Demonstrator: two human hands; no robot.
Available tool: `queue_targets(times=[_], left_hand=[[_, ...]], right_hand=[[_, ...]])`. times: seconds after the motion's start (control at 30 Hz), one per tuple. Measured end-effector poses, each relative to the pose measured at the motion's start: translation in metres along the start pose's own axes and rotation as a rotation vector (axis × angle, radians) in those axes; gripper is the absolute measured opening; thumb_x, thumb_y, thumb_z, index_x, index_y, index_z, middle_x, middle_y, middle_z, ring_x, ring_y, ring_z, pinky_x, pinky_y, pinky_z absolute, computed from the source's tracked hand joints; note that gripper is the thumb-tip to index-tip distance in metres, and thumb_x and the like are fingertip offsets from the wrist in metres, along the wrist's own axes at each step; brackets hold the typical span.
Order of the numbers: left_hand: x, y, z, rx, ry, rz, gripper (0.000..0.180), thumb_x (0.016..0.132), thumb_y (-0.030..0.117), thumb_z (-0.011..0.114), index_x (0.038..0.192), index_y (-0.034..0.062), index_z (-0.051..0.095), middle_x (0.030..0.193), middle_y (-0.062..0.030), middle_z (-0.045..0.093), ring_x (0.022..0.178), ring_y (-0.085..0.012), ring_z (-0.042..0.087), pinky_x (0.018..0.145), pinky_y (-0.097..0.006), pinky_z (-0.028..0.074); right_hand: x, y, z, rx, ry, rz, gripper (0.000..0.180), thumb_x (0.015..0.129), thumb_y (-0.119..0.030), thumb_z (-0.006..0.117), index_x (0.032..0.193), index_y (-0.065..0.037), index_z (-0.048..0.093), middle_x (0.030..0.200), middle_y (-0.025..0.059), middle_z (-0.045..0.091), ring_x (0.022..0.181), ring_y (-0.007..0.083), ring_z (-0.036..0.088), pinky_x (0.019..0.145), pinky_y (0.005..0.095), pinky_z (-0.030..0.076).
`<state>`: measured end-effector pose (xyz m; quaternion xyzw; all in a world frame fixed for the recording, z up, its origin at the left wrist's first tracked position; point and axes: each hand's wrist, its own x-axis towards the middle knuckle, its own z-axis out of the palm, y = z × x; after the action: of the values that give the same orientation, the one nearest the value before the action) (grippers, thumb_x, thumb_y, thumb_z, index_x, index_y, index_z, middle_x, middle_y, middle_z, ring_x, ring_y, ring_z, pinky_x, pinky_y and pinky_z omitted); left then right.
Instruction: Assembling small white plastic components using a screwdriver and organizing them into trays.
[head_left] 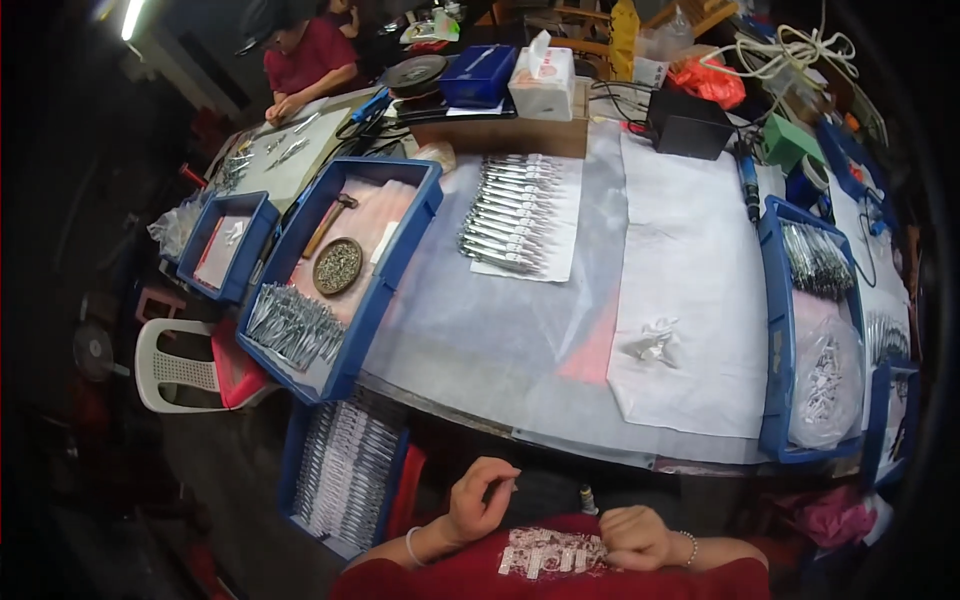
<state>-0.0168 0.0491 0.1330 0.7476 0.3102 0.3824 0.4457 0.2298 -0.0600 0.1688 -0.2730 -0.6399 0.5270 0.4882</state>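
My left hand is raised just off the table's front edge, its fingers curled and the thumb and forefinger pinched together. Close to my body, my right hand is closed, knuckles up. Whether either hand holds anything cannot be made out. A small dark object with a pale band shows between them, its kind unclear. On the table ahead, a white cloth carries a small heap of shiny silver pieces. Left of it, slim silver metal tools lie in a neat row on white paper.
A large blue tray at left holds a hammer, a brown bowl of small parts and metal pieces. Below stands another filled blue tray. At right, a blue tray contains tools and a plastic bag. A co-worker sits far left.
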Motion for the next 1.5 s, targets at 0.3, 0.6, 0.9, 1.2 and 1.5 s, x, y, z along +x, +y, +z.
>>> queue_targets(times=[0.3,0.6,0.9,1.2,1.5], left_hand=[[0.107,0.013,-0.014,0.144,-0.052,0.226,0.021,0.079,-0.012,0.058,0.096,-0.0004,0.06,0.084,-0.0127,0.059,0.071,-0.0232,0.06,0.064,-0.031,0.049],[0.329,-0.1,-0.021,0.525,0.1,0.415,0.024,0.079,-0.003,0.055,0.101,0.0039,0.061,0.093,-0.0139,0.063,0.085,-0.0337,0.061,0.068,-0.041,0.047],[0.412,-0.155,-0.016,1.167,-0.131,0.476,0.022,0.074,0.006,0.062,0.095,0.0105,0.057,0.092,-0.0071,0.06,0.093,-0.0265,0.058,0.081,-0.043,0.039],[0.433,-0.161,-0.01,1.151,-0.196,0.632,0.012,0.079,0.004,0.054,0.088,0.0089,0.06,0.086,-0.0123,0.062,0.083,-0.0311,0.061,0.072,-0.044,0.046],[0.254,-0.045,-0.062,-0.041,-0.088,0.186,0.03,0.093,0.002,0.051,0.123,-0.0039,0.048,0.104,-0.0109,0.059,0.093,-0.019,0.059,0.086,-0.03,0.048]], right_hand=[[0.002,0.013,-0.014,-0.083,-0.015,0.4,0.023,0.093,-0.011,0.058,0.073,0.001,0.057,0.071,0.011,0.06,0.067,0.0211,0.057,0.064,0.031,0.045],[-0.043,0.086,0.011,-0.803,0.047,1.088,0.031,0.087,-0.032,0.06,0.082,-0.001,0.06,0.075,0.0251,0.065,0.075,0.0424,0.066,0.068,0.0524,0.052],[-0.026,0.123,0.023,-0.632,-0.02,1.174,0.042,0.084,-0.034,0.057,0.077,0.006,0.066,0.074,0.0291,0.064,0.075,0.0427,0.066,0.075,0.0498,0.052],[-0.055,0.123,0.03,-0.659,0.356,0.899,0.033,0.085,-0.032,0.06,0.083,0.001,0.061,0.069,0.0205,0.065,0.065,0.0385,0.065,0.061,0.0485,0.051],[-0.045,0.137,0.05,-0.51,0.156,0.686,0.034,0.088,-0.016,0.051,0.12,-0.005,0.048,0.09,0.0201,0.059,0.082,0.0388,0.061,0.069,0.0487,0.05]])
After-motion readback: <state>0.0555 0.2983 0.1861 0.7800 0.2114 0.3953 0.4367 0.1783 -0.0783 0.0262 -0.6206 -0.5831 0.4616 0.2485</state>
